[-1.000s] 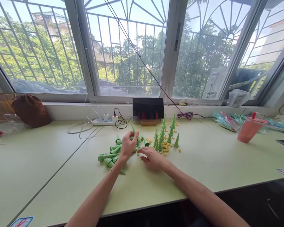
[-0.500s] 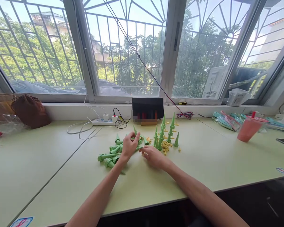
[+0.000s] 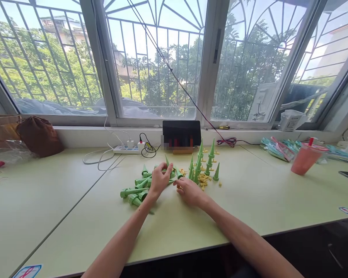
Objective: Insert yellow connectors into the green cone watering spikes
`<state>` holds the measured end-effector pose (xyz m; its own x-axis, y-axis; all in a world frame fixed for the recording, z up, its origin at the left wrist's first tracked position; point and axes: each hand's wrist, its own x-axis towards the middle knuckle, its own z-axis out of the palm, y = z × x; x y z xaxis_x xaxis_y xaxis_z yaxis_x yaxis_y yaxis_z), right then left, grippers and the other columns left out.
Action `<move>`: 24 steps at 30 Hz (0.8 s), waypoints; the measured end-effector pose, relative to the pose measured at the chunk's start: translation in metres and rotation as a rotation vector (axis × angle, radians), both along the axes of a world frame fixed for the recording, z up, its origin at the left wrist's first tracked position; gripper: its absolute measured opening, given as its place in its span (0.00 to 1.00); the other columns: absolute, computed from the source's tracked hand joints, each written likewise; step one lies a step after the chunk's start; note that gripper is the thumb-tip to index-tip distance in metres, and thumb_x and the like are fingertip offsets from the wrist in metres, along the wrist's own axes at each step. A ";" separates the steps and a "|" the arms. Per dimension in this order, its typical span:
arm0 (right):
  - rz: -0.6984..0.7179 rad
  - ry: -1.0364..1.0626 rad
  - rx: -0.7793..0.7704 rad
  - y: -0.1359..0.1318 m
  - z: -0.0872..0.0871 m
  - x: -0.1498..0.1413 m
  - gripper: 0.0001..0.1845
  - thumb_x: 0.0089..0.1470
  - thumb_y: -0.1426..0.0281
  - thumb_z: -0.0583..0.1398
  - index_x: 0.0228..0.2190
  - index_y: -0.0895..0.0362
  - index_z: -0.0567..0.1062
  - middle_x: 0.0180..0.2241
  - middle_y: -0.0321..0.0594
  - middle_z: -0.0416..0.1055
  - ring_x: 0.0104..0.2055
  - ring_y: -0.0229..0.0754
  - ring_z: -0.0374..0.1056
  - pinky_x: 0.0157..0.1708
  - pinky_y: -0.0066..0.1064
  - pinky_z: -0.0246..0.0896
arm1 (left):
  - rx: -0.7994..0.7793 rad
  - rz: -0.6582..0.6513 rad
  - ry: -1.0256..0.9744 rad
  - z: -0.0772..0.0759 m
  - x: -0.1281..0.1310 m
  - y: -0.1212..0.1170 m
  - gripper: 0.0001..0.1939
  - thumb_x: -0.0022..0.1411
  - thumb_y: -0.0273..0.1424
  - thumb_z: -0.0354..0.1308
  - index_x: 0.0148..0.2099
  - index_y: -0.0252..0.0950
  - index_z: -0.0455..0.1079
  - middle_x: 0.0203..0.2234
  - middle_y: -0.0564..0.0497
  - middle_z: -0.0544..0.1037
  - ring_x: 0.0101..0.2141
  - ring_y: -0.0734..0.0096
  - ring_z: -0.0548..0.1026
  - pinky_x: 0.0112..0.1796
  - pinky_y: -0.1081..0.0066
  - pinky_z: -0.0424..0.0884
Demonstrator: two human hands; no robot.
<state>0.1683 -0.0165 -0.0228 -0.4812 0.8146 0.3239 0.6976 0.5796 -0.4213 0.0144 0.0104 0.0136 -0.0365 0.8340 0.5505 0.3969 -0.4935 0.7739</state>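
My left hand is closed round a green plastic cone spike, lifted just above a pile of lying green spikes. My right hand rests on the pale green table right beside it, fingers pinched on a small yellow part. Several green spikes stand upright just beyond my right hand. Small yellow parts lie scattered among them.
A dark tablet leans at the window sill. A white power strip with cables lies left of it. A brown pouch sits far left. A pink lidded cup and plastic packets are at the right.
Both hands moved slightly away from me toward the spikes. My right hand has drawn in toward the left hand with the yellow part.
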 end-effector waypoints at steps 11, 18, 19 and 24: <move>-0.020 0.022 -0.038 -0.003 0.004 0.000 0.17 0.55 0.78 0.56 0.46 0.55 0.71 0.44 0.43 0.65 0.44 0.43 0.67 0.46 0.33 0.61 | -0.025 0.016 0.024 -0.006 0.001 0.004 0.21 0.60 0.46 0.52 0.24 0.38 0.53 0.17 0.59 0.56 0.18 0.79 0.55 0.21 0.75 0.53; -0.015 0.005 -0.041 -0.002 0.000 0.001 0.16 0.54 0.80 0.56 0.45 0.57 0.71 0.42 0.44 0.66 0.44 0.44 0.67 0.46 0.34 0.61 | -0.011 -0.006 0.011 -0.008 0.003 0.003 0.22 0.60 0.46 0.52 0.24 0.38 0.50 0.18 0.59 0.53 0.18 0.79 0.54 0.21 0.75 0.53; -0.012 0.005 -0.036 -0.001 0.000 0.001 0.16 0.54 0.80 0.56 0.44 0.57 0.71 0.42 0.44 0.66 0.44 0.44 0.67 0.45 0.34 0.60 | -0.011 -0.008 0.011 -0.008 0.004 0.002 0.22 0.60 0.46 0.52 0.24 0.38 0.50 0.18 0.59 0.53 0.18 0.79 0.54 0.21 0.75 0.54; -0.002 0.007 -0.024 0.000 -0.001 0.000 0.15 0.53 0.82 0.55 0.41 0.57 0.72 0.39 0.44 0.67 0.42 0.42 0.66 0.43 0.32 0.60 | -0.016 -0.014 0.016 -0.007 0.004 0.002 0.22 0.60 0.46 0.52 0.24 0.38 0.50 0.18 0.59 0.53 0.18 0.78 0.54 0.21 0.75 0.54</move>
